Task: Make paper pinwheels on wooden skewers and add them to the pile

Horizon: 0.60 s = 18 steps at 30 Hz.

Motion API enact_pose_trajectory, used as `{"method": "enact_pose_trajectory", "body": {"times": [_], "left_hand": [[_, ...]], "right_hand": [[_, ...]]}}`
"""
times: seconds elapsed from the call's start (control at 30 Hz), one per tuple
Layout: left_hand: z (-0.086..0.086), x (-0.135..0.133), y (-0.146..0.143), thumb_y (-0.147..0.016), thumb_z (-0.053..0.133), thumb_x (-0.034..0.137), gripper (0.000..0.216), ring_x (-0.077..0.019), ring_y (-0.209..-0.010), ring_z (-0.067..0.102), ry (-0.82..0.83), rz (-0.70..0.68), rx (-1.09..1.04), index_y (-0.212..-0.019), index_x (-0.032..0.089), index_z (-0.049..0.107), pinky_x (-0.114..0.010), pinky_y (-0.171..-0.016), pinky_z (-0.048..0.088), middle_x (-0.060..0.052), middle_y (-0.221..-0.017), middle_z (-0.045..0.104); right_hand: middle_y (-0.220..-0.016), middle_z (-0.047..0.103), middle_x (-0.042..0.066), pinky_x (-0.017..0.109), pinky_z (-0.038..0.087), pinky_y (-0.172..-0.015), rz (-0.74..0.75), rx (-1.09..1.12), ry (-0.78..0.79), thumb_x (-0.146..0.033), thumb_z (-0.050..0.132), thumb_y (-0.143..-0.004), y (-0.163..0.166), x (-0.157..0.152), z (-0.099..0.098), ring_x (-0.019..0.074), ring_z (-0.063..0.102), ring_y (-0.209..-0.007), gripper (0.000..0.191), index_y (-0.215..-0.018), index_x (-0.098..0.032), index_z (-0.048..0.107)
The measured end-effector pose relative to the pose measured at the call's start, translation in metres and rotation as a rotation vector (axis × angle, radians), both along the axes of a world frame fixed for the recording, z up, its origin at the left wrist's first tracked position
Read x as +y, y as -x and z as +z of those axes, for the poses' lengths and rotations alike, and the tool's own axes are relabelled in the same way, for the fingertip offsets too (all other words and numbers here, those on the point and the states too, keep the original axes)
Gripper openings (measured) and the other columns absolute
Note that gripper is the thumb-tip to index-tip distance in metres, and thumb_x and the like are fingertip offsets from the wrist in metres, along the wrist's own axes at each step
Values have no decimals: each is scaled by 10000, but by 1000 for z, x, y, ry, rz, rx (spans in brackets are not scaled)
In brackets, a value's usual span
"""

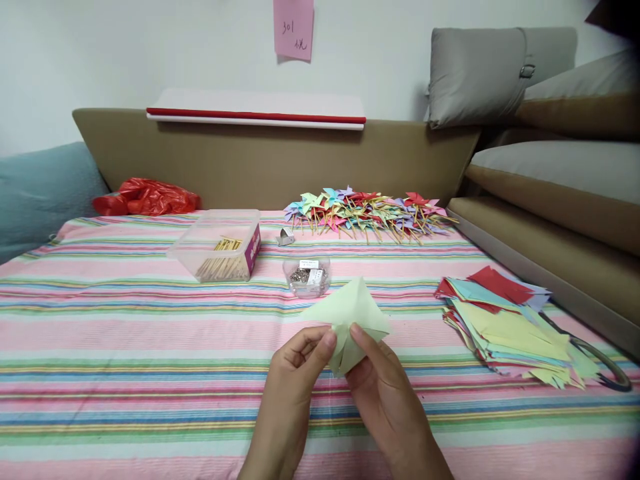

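Observation:
A pale green paper square with cut slits (pixel 353 310) is held up in front of me between both hands. My left hand (pixel 303 363) pinches its left side between thumb and fingers. My right hand (pixel 380 370) has its thumb pressed on the paper near the centre, with the fingers behind it. Some of the paper's flaps are bent, and the fingers hide part of its lower edge. Just beyond the paper stands a clear plastic tub (pixel 307 279) holding small metal pins and white labels.
A clear box of wooden sticks (pixel 225 257) stands left of the tub. Finished paper pinwheels (pixel 370 213) lie at the back. Stacked coloured paper (pixel 515 330) sits right, beside scissors (pixel 607 367). A red plastic bag (pixel 150 198) lies back left; cushions (pixel 555 173) line the right edge.

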<state>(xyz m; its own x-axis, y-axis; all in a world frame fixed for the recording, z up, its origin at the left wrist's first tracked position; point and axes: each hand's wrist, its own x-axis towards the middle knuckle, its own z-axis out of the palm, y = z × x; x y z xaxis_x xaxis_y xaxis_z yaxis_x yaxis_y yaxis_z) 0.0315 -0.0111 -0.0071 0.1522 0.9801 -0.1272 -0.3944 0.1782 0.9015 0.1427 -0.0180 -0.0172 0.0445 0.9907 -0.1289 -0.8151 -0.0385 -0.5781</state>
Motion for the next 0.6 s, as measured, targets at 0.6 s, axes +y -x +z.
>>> {"method": "enact_pose_trajectory", "body": {"times": [0.6], "left_hand": [[5,0,-2,-804,789,351,207,-221,-957,655,-38,-24,70,-942,201,753,-272,-835,475,-47,-919,747]], "right_hand": [[-964,784,-4,198,547,-768,-22,-1,0,-247,805,-808,1,0,2,123,682,-868,212,-1019,-270,793]]}}
